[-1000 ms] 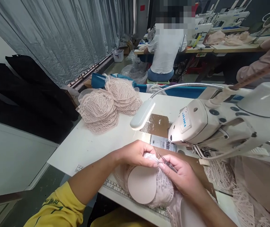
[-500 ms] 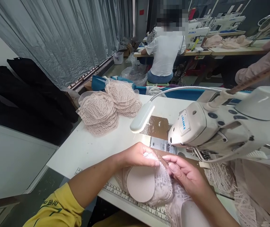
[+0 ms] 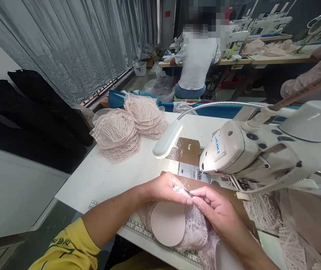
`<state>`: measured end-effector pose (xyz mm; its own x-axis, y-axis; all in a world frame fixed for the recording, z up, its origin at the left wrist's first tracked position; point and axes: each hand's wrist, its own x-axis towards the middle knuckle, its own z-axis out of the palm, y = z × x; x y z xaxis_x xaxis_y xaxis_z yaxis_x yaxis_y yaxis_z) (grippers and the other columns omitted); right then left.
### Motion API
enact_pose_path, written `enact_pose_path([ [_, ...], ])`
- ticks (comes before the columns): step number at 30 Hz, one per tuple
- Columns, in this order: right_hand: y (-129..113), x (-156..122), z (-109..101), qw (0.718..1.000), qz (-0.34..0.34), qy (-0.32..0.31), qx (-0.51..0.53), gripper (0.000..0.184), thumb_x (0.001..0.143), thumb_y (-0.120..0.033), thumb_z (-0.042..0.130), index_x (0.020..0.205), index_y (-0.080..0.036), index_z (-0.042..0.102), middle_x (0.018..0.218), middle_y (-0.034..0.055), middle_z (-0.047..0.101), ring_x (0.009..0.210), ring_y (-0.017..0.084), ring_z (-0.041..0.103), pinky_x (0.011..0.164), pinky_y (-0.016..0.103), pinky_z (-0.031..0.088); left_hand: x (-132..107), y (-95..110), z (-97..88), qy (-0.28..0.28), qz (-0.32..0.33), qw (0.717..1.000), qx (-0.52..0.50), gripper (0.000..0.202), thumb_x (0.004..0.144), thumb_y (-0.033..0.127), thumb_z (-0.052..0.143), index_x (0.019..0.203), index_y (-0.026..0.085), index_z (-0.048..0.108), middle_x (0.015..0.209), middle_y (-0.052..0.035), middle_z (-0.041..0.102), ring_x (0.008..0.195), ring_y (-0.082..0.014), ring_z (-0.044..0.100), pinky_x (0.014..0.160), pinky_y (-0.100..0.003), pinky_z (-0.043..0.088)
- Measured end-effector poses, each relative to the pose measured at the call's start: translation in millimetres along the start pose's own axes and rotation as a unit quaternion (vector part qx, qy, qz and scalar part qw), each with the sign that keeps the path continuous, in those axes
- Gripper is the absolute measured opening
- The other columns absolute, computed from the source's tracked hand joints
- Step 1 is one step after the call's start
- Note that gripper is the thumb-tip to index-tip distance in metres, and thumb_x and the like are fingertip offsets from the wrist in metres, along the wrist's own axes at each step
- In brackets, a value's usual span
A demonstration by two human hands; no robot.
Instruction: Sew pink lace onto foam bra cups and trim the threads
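A pale pink lace bra with smooth moulded cups lies gathered at the table's front edge, below the sewing machine. My left hand pinches the top edge of its lace between thumb and fingers. The smooth inner side of one cup faces up under that hand. Opposite it, my right hand is closed on a small thin dark tool, whose tip meets the lace by my left fingertips. Most of the tool is hidden in the fingers, so its kind is unclear. A second cup shows partly below my right wrist.
A white JUKI sewing machine stands right of centre, its lamp hanging over the table. Stacked lace cups lie at the back left. More lace fabric fills the right side. A co-worker sits ahead.
My hands have come closer together. The right hand has moved slightly left, bringing the thin tool to the lace edge at my left fingertips; the cup has shifted slightly downward.
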<state>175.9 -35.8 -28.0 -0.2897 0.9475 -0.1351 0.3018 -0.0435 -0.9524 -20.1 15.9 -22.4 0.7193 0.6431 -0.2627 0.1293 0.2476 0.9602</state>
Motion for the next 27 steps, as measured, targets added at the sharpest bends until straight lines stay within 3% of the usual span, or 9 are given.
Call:
enact_pose_path([
  [5,-0.2,-0.7,-4.4,1.000,0.015,-0.016,0.018,0.028,0.084,-0.046,0.056,0.093,-0.021,0.063,0.079,0.0023,0.067,0.074,0.018,0.063,0.067,0.028,0.051,0.0,-1.3,0.5,0.000,-0.011,1.000,-0.015,0.029,0.065,0.036,0.079,0.077,0.011,0.071,0.064,0.0014,0.056,0.061,-0.0094,0.045,0.057,-0.023,0.034],
  [9,2.3,1.0,-3.3,0.999,0.001,-0.047,0.005,0.027,0.085,-0.044,0.055,0.095,-0.021,0.063,0.084,0.0033,0.068,0.079,0.018,0.064,0.072,0.029,0.050,1.0,-3.7,0.9,-0.004,-0.013,1.000,0.014,0.036,0.064,0.036,0.078,0.054,0.012,0.053,0.052,0.0063,0.036,0.052,-0.0054,0.030,0.047,-0.021,0.020],
  [12,1.3,2.6,0.9,0.999,-0.001,-0.045,-0.011,0.025,0.087,-0.043,0.053,0.095,-0.022,0.063,0.088,0.0033,0.068,0.083,0.019,0.064,0.075,0.030,0.049,2.2,-6.2,2.0,-0.007,-0.021,0.999,0.034,0.044,0.066,0.037,0.076,0.050,0.013,0.043,0.051,0.0068,0.030,0.051,-0.0049,0.025,0.045,-0.021,0.015],
  [15,0.0,3.4,4.0,0.999,-0.002,-0.032,-0.021,0.024,0.088,-0.044,0.051,0.090,-0.022,0.062,0.085,0.0023,0.068,0.081,0.019,0.063,0.073,0.030,0.048,3.5,-9.4,2.6,-0.002,-0.026,0.998,0.056,0.043,0.064,0.043,0.077,0.053,0.012,0.050,0.050,0.0064,0.033,0.050,-0.0052,0.029,0.044,-0.021,0.018],
  [18,-0.5,2.7,1.2,1.000,0.000,-0.017,-0.009,0.026,0.088,-0.045,0.050,0.088,-0.022,0.061,0.083,0.0022,0.067,0.079,0.019,0.062,0.072,0.030,0.048,4.2,-11.3,1.3,0.004,-0.020,0.997,0.078,0.037,0.065,0.045,0.077,0.065,0.010,0.065,0.055,0.0042,0.048,0.053,-0.0069,0.039,0.047,-0.020,0.028],
  [23,3.6,-9.7,-27.7,0.994,0.072,0.025,-0.074,0.035,0.082,-0.057,0.052,0.094,-0.025,0.061,0.071,0.0009,0.066,0.068,0.020,0.063,0.061,0.030,0.049,4.0,-8.2,-10.7,0.000,-0.031,0.997,0.067,0.039,0.076,0.049,0.068,0.090,0.013,0.073,0.082,-0.0030,0.068,0.073,-0.0124,0.057,0.067,-0.022,0.042],
  [25,11.0,-20.2,-46.0,0.980,0.102,0.061,-0.161,0.040,0.076,-0.061,0.057,0.097,-0.028,0.064,0.083,0.0032,0.071,0.080,0.025,0.066,0.070,0.034,0.051,3.3,-6.7,-20.2,0.022,-0.055,0.997,0.051,0.048,0.083,0.056,0.055,0.095,0.014,0.073,0.093,-0.0054,0.069,0.081,-0.0133,0.058,0.074,-0.023,0.042],
  [27,23.0,-33.2,-62.7,0.964,0.122,0.044,-0.231,0.047,0.066,-0.064,0.063,0.098,-0.030,0.066,0.102,0.0053,0.072,0.097,0.031,0.065,0.077,0.036,0.052,1.6,-5.8,-31.5,0.034,-0.089,0.995,0.015,0.060,0.087,0.064,0.042,0.103,0.014,0.071,0.100,-0.0076,0.069,0.082,-0.0132,0.058,0.075,-0.024,0.042],
])
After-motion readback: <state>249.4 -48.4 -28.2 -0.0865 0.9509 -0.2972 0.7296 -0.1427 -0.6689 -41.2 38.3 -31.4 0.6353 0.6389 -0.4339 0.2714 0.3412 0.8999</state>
